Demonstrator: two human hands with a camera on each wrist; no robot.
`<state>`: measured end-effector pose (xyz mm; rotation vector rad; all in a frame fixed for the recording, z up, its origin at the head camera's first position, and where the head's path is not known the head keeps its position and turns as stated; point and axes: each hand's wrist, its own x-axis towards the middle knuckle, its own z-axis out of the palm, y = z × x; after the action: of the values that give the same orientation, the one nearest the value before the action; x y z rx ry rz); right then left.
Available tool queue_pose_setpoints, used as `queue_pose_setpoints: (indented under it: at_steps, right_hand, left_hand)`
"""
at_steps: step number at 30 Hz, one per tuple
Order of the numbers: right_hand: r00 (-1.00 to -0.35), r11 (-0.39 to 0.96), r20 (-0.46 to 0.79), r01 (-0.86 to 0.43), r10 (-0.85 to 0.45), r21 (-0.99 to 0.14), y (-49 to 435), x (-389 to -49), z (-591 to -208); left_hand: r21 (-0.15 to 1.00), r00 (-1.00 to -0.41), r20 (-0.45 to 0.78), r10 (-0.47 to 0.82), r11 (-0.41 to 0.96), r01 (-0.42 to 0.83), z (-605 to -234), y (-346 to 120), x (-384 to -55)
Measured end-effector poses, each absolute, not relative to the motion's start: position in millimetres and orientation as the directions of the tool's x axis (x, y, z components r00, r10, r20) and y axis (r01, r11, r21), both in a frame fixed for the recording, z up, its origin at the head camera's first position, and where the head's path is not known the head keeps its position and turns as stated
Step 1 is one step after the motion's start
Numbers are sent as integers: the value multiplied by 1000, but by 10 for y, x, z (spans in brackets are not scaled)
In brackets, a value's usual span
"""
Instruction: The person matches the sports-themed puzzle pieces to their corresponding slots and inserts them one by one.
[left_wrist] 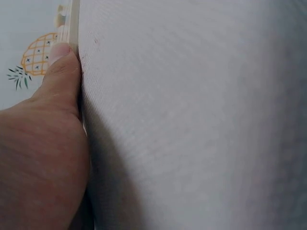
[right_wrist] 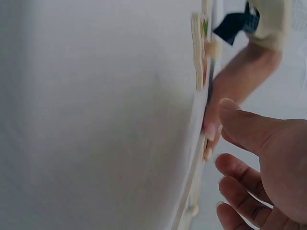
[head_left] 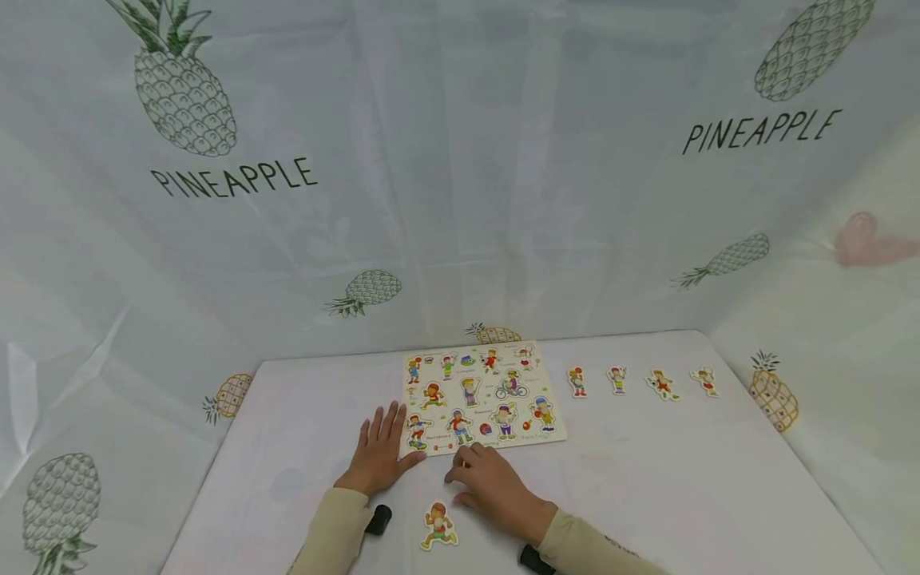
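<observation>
A flat puzzle board (head_left: 446, 407) printed with children playing sports lies at the back middle of the table. My left hand (head_left: 378, 451) lies flat with fingers spread at the board's lower left corner, its thumb along the near edge. My right hand (head_left: 492, 489) hovers just in front of that edge, fingers loosely bent, holding nothing. Nearer to me, left of the right hand, lies a puzzle piece of a running child (head_left: 438, 526). In the right wrist view the thumb and fingers of the right hand (right_wrist: 264, 158) are apart, and the piece (right_wrist: 197, 52) shows edge-on.
Right of the board, several loose pieces lie in a row: a child with a ball (head_left: 577, 382), a small figure (head_left: 617, 380), a soccer player (head_left: 662, 385) and another figure (head_left: 705, 382). A pineapple-printed cloth (head_left: 460, 200) hangs behind the white table (head_left: 647, 479).
</observation>
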<state>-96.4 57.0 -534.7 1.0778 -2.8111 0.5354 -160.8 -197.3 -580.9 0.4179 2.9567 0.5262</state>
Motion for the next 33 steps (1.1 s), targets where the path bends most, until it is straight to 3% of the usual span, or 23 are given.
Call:
queue_pose_setpoints:
  at_steps: [13,33]
  right_hand:
    - [-644,596,211,-763,-736,-251,463,-768,-5351]
    - [-625,597,266,-780,-734,-187,275,-703,-5371]
  left_hand:
    - [343,-955,-48,293,903,260,-5782,-1968,-1592]
    - [352,-955,-64,288,903,248,-5674,-1940,-1541]
